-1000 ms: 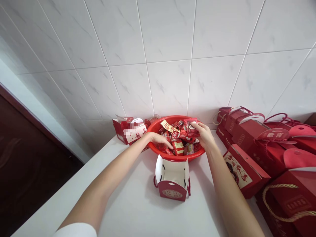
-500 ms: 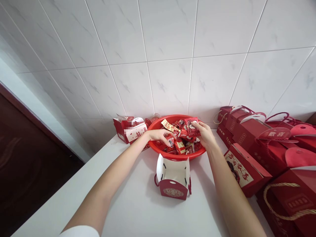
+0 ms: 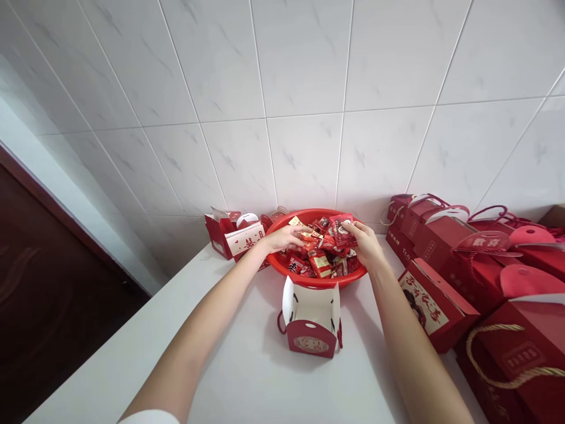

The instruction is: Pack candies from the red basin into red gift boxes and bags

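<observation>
A red plastic basin (image 3: 282, 274) is filled with wrapped sweets (image 3: 320, 265) in red and gold wrappers. Over its left side reaches my left hand (image 3: 285, 238), fingers stretched out and apart from the thumb, touching the sweets; its fingertips partly blend into the wrappers. At the right rim my right hand (image 3: 367, 242) pinches a red candy packet (image 3: 341, 228) between thumb and fingers, above the pile. In front of the basin stands an open red gift box (image 3: 311, 340) with a white inside and dark red cord handles. No sweets show inside it.
Several closed red gift boxes (image 3: 445, 241) with rope handles crowd the right side. One box with a printed panel (image 3: 426, 299) leans near my right forearm. Left of the basin lie open red-and-white boxes (image 3: 241, 238). A tiled wall (image 3: 304, 153) rises behind the white table (image 3: 238, 377).
My left hand has moved slightly left and farther back over the sweets, away from the red packet it was touching. My right hand still holds its packet. The view has shifted slightly.
</observation>
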`<state>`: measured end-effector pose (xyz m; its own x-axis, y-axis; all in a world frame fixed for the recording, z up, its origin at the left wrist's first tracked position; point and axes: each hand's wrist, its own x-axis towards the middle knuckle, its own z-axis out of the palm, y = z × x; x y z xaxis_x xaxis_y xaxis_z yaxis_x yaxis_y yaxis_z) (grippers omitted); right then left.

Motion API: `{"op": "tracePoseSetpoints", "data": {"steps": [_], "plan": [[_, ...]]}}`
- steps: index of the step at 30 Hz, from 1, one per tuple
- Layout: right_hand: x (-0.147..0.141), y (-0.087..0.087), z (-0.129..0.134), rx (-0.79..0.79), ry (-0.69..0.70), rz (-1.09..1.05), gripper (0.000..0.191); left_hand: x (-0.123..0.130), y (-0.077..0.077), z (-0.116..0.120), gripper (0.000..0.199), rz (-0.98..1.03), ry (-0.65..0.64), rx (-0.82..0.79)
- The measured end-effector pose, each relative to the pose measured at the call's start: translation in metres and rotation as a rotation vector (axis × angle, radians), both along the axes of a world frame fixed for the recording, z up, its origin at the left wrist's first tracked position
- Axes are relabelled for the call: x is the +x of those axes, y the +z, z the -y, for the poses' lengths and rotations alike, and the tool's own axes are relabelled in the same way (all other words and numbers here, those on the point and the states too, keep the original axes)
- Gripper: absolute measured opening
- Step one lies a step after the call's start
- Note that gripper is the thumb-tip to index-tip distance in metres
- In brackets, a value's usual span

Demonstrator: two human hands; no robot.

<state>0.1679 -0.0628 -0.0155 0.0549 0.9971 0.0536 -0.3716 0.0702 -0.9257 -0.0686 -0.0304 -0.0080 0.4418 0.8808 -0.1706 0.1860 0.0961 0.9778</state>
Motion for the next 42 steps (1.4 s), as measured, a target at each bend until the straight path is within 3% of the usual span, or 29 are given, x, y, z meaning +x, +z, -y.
{"op": "tracePoseSetpoints", "data": {"steps": [6,12,15,18,20,25,27,33,38,42], "plan": [[0.0,0.001,0.0,0.003,0.0,-0.006,0.035,-0.003,-0.004,-0.002,0.092,0.079,0.041,0.094],[0.0,-0.001,-0.001,0.022,0.018,-0.008,0.035,-0.003,-0.005,-0.005,0.061,0.029,0.1,0.253],[0.001,-0.002,-0.001,0.039,0.022,0.023,0.035,-0.002,-0.003,-0.001,0.055,0.083,0.142,0.285],[0.002,0.0,-0.001,0.044,0.019,0.04,0.038,-0.002,0.005,0.016,0.048,0.138,0.157,0.318],[0.003,0.005,0.002,0.063,0.023,0.049,0.04,-0.005,0.016,0.034,0.041,0.123,0.089,0.335],[0.002,0.031,0.024,0.163,0.087,0.118,0.04,-0.009,0.049,0.086,0.029,-0.141,-0.268,0.328],[0.0,0.044,0.038,0.203,0.142,0.179,0.039,-0.009,0.059,0.103,0.025,-0.28,-0.325,0.412],[-0.003,0.074,0.081,0.289,0.304,0.373,0.035,-0.015,0.068,0.137,0.017,-0.655,-0.256,0.529],[-0.006,0.084,0.101,0.317,0.373,0.485,0.032,-0.011,0.059,0.148,0.019,-0.809,-0.177,0.544],[-0.007,0.085,0.105,0.364,0.339,0.556,0.029,0.004,0.047,0.15,0.028,-0.909,-0.174,0.66]]}}
